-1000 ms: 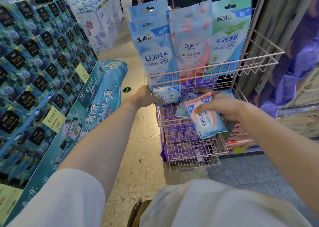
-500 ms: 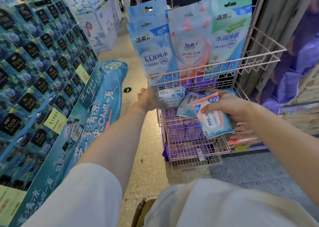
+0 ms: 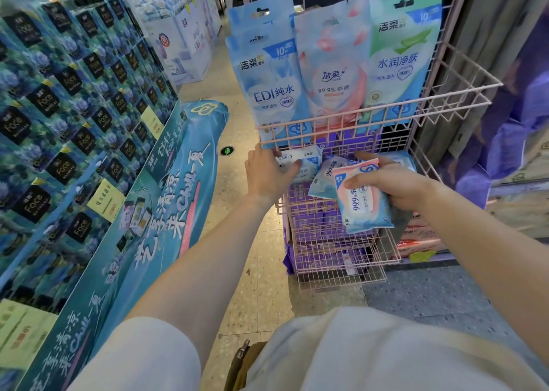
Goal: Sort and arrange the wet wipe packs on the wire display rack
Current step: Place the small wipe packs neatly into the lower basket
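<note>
Centre frame, the left hand (image 3: 269, 173) held a blue pack (image 3: 303, 162) inside the middle basket of the rack (image 3: 463, 92). The right hand (image 3: 396, 182) clutched a pink pack (image 3: 361, 205) just in front. Each probably needed standing upright beside matching colours.

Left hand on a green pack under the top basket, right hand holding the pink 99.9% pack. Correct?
Not quite. The head view shows the left hand gripping a blue-and-white EDI pack, not a green one, under the top basket. The right hand does hold the pink 99.9% pack.
</note>
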Motion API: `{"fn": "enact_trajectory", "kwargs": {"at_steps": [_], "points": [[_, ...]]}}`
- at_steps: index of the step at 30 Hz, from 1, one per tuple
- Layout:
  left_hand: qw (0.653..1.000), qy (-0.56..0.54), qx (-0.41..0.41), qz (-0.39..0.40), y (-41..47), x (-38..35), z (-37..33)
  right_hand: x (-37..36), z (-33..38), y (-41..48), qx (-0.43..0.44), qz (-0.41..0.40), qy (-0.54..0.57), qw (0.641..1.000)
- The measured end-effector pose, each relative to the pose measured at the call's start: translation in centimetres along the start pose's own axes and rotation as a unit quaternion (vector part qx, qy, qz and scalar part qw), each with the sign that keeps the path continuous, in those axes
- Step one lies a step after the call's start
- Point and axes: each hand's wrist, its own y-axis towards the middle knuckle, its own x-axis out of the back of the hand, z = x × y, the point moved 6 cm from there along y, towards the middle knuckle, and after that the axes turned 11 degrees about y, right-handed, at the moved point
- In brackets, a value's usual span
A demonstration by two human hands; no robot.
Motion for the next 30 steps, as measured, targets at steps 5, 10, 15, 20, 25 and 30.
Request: {"fn": "enact_trajectory", "kwargs": {"at_steps": [5,10,15,20,25,30], "points": [[0.994,-0.03,-0.045,0.096,-2.8,-0.8,-4.5,0.5,0.1,0.1,-0.001,0.021,0.068,0.997],[0.946,-0.193,-0.013,0.259,-5.0,-2.5,-7.7,0.4,0.5,0.1,0.009,0.045,0.096,0.994],[0.908,-0.244,-0.026,0.34,-5.2,-3.7,-7.9,-0.5,0.1,0.7,0.008,0.1,0.141,0.985],[0.891,-0.314,0.001,0.327,-4.2,-2.7,-7.3,-1.1,1.1,0.7,-0.009,0.172,0.156,0.973],[0.889,-0.326,0.048,0.316,-3.3,-2.2,-5.1,0.4,2.0,1.5,0.005,0.085,0.139,0.987],[0.899,-0.322,0.064,0.291,-2.6,-1.3,-4.9,6.4,3.1,3.2,0.103,-0.217,-0.119,0.963]]}}
